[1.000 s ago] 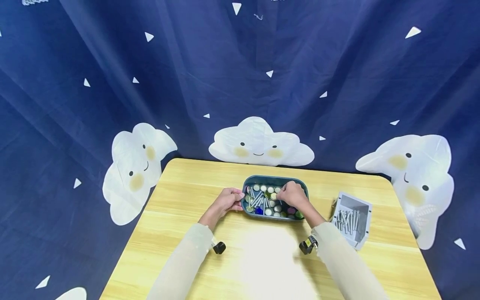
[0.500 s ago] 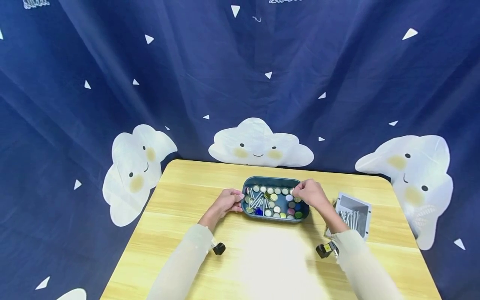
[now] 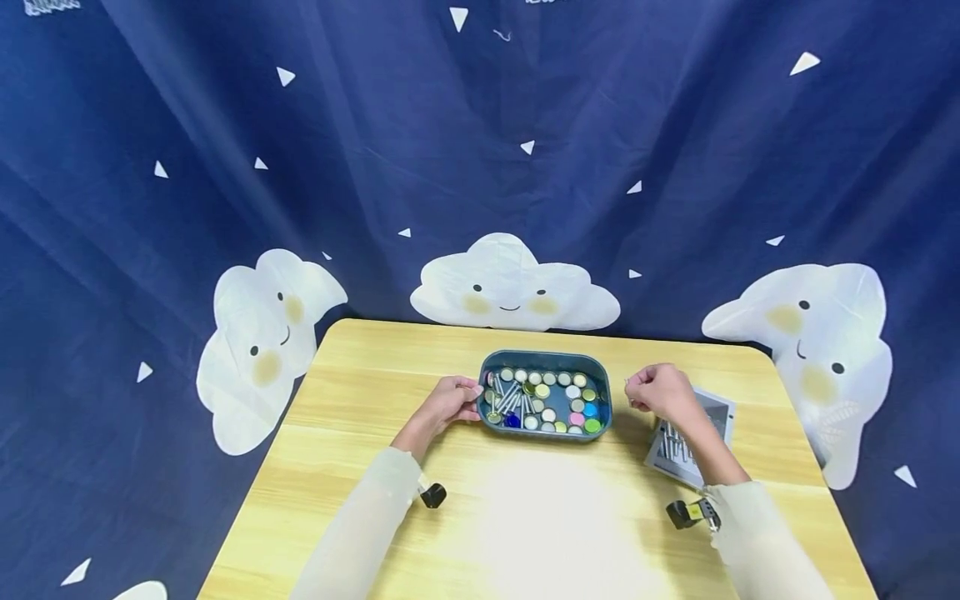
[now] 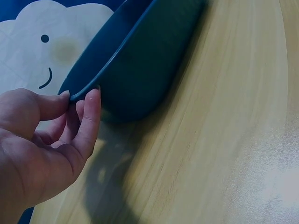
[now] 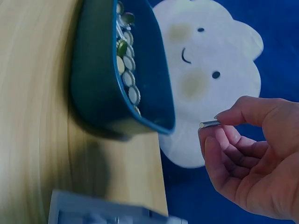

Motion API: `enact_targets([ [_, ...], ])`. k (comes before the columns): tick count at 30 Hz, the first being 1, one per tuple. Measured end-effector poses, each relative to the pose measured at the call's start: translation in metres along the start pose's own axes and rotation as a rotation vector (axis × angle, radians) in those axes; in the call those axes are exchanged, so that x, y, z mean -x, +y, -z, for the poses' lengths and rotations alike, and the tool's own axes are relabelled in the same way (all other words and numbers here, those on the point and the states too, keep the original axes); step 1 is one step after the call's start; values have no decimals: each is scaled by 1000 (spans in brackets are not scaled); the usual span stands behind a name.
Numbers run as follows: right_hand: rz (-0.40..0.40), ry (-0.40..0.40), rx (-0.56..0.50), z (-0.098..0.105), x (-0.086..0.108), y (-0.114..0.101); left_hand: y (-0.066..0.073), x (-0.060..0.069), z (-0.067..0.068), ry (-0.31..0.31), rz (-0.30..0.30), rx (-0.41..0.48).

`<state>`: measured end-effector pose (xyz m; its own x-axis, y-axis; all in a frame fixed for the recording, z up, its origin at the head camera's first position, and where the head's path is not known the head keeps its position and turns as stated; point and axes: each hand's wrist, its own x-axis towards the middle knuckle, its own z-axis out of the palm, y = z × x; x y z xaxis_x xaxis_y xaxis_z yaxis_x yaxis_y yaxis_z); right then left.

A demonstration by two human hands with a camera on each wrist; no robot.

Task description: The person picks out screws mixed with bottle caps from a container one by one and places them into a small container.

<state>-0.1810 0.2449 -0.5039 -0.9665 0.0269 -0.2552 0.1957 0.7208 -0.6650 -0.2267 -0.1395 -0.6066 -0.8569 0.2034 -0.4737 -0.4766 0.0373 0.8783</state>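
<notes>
Transfer seems under way: bin (image 4: pixel 135 79) rim is pinched by left hand (image 3: pixel 450 400), probable bolt (image 5: pixel 210 124) by right hand (image 3: pixel 663 390); careful lowering toward grey box (image 3: pixel 731 425) is called for.

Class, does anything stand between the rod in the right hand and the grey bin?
Nothing visible does. The rod is pinched in the right hand; the blue box sits off to the left. In the head view, the hand and forearm hide part of the grey bin.
</notes>
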Motion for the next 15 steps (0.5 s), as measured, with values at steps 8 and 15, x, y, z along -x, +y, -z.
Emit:
enact_targets([
  [8,-32,87,-26,21,12,34,0,0,2,2,4,0],
  [15,-89,154,141,25,16,61,1,2,0,4,13,-1],
])
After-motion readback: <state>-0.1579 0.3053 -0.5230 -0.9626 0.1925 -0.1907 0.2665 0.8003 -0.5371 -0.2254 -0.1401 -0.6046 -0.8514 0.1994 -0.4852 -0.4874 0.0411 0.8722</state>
